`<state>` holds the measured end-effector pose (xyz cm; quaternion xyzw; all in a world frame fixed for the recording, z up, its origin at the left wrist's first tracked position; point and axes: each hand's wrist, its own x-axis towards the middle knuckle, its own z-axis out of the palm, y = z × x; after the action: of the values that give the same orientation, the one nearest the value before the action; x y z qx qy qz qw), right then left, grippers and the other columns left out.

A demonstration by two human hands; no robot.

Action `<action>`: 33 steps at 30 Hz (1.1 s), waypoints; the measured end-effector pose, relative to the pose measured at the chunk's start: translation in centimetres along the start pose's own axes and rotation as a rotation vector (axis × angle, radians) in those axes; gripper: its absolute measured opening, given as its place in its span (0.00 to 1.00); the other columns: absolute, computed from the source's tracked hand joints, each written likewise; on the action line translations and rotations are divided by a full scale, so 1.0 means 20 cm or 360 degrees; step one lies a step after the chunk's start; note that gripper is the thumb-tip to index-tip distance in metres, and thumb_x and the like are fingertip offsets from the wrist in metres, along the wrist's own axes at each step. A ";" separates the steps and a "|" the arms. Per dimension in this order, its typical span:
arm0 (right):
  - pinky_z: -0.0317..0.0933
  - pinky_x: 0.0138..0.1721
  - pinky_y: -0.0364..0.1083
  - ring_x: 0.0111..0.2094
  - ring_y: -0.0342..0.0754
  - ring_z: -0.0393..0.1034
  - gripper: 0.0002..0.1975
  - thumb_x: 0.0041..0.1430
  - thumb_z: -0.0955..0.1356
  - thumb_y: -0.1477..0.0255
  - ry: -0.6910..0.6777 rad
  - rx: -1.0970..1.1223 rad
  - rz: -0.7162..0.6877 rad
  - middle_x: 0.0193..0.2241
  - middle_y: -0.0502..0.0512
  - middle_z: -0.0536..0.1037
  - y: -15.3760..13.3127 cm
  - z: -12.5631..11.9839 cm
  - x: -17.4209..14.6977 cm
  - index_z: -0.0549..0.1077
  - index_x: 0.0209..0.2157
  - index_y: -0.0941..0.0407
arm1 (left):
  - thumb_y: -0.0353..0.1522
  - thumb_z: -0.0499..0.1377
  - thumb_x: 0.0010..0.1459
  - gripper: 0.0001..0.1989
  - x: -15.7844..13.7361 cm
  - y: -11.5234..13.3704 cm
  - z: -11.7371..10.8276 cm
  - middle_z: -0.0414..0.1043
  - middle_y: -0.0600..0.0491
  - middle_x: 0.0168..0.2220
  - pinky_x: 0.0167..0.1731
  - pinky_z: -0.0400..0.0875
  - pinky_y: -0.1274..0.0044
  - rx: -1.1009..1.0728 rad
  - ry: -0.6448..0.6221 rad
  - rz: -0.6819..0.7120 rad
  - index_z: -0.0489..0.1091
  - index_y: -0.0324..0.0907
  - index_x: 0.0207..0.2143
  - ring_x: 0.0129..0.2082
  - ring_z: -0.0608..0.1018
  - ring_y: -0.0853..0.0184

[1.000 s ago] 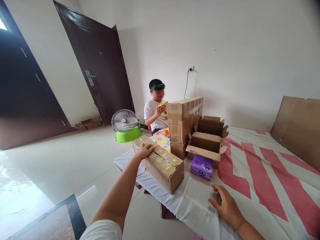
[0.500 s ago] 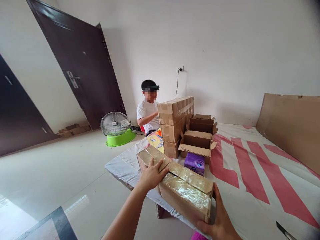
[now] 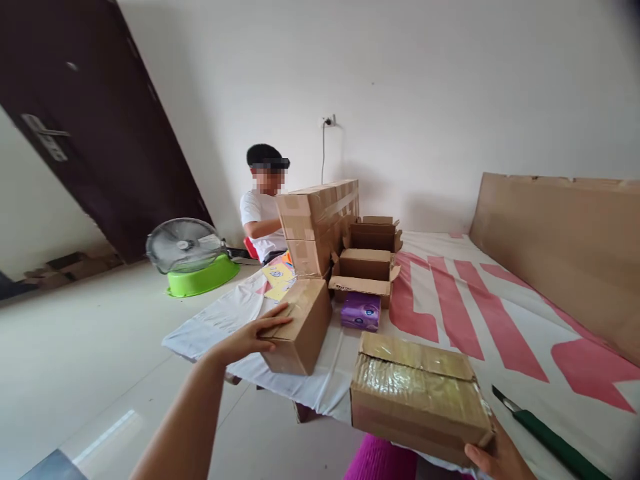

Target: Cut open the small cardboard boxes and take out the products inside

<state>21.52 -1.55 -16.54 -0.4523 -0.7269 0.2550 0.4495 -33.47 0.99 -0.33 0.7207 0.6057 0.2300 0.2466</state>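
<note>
My left hand (image 3: 257, 335) rests with fingers stretched out over the top and near edge of a closed cardboard box (image 3: 313, 327), which sits at the table's edge in front of the stacked boxes. My right hand (image 3: 500, 452) grips the right end of a second cardboard box (image 3: 420, 393), its thumb on the front face and its other fingers mostly hidden behind. Shiny clear tape covers that box's top, and a seam runs along it. Between and behind the two boxes lies a purple tissue pack (image 3: 361, 312). A green-handled utility knife (image 3: 545, 433) lies right of my right hand.
Taped cardboard boxes (image 3: 320, 220) stand stacked beyond my left hand, beside open boxes (image 3: 365, 270). A co-worker in a white shirt (image 3: 253, 208) sits behind the stack. A large cardboard sheet (image 3: 560, 247) stands at the right. A fan (image 3: 185, 247) sits left on the floor.
The two boxes, end to end before, are now apart. The left one is turned and nearer the stack under my left hand; the right one has moved right with my right hand. The view swung right.
</note>
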 end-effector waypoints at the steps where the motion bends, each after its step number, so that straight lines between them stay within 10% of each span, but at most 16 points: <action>1: 0.66 0.55 0.58 0.59 0.66 0.64 0.39 0.51 0.72 0.60 -0.0030 0.0078 0.0046 0.54 0.58 0.74 -0.02 0.02 -0.01 0.60 0.64 0.48 | 0.39 0.63 0.47 0.29 -0.01 -0.01 0.00 0.56 0.54 0.67 0.64 0.56 0.64 0.0080 0.0101 -0.0046 0.72 0.52 0.55 0.68 0.55 0.51; 5: 0.63 0.56 0.58 0.59 0.64 0.64 0.41 0.55 0.70 0.55 -0.0084 0.0506 0.0187 0.59 0.63 0.70 -0.08 0.06 -0.01 0.55 0.66 0.50 | 0.33 0.53 0.54 0.21 -0.09 0.10 0.18 0.60 0.50 0.63 0.66 0.47 0.54 0.0467 0.1050 -0.0069 0.73 0.50 0.51 0.68 0.52 0.49; 8: 0.60 0.58 0.59 0.60 0.63 0.63 0.41 0.54 0.70 0.54 -0.0143 0.0639 0.0194 0.60 0.64 0.68 -0.10 0.05 0.00 0.56 0.66 0.50 | 0.32 0.53 0.60 0.13 -0.16 0.28 0.52 0.65 0.48 0.55 0.61 0.60 0.57 0.0300 0.1496 0.0263 0.71 0.49 0.46 0.61 0.65 0.53; 15: 0.57 0.60 0.60 0.62 0.61 0.61 0.42 0.55 0.69 0.51 -0.0117 0.0616 0.0279 0.62 0.64 0.66 -0.13 0.04 -0.03 0.54 0.66 0.49 | 0.38 0.58 0.61 0.26 -0.16 0.59 1.15 0.63 0.43 0.56 0.53 0.70 0.61 -0.0372 0.0915 0.0540 0.57 0.49 0.60 0.58 0.69 0.53; 22: 0.61 0.58 0.58 0.59 0.61 0.66 0.35 0.61 0.59 0.46 -0.0063 0.0370 0.0261 0.55 0.64 0.73 -0.06 -0.12 -0.11 0.64 0.62 0.53 | 0.34 0.60 0.60 0.23 -0.10 0.60 1.16 0.64 0.44 0.53 0.50 0.71 0.63 -0.0436 0.0832 0.0619 0.61 0.50 0.57 0.53 0.72 0.55; 28: 0.62 0.55 0.64 0.51 0.64 0.71 0.25 0.56 0.63 0.52 0.0396 -0.0787 0.0350 0.46 0.64 0.79 0.16 -0.36 -0.06 0.77 0.43 0.55 | 0.31 0.58 0.62 0.22 -0.09 0.61 1.25 0.62 0.43 0.53 0.48 0.73 0.62 -0.0410 0.0936 0.0788 0.59 0.50 0.57 0.52 0.72 0.55; 33: 0.69 0.44 0.62 0.38 0.63 0.76 0.23 0.56 0.61 0.54 0.0216 -0.1339 0.0346 0.35 0.63 0.81 0.27 -0.45 -0.07 0.78 0.40 0.55 | 0.31 0.57 0.62 0.24 -0.05 0.58 1.28 0.59 0.41 0.53 0.47 0.72 0.60 -0.0459 0.0984 0.0981 0.56 0.49 0.59 0.53 0.69 0.54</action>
<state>32.07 -0.65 -17.14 -0.6854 -0.6845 -0.0476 0.2436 -8.71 -3.65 -12.85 0.7231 0.3700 0.5788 0.0721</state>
